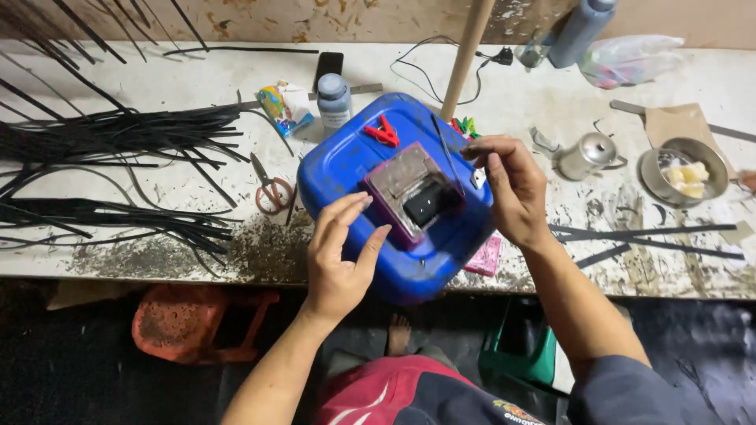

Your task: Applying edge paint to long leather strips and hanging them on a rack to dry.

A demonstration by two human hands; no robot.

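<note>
Left hand (340,253) open, fingertips steadying small purple-edged box (411,194) atop blue jerrycan (339,177). Right hand (508,185) pinched thin black strip (446,149) at box's far edge. Could slip, jerrycan overhanging stained white workbench (551,102). Further: scissors (272,189), black strips (110,149), metal teapot (589,155), grimy wall.

Two hands, left hand (340,256) and right hand (508,185) | one blue jerrycan (346,169) | one red clothes peg (383,132) | one pair of scissors (270,187) | two grey bottles (334,99) (581,30) | one metal bowl (683,175) | one small metal pot (589,155)
</note>
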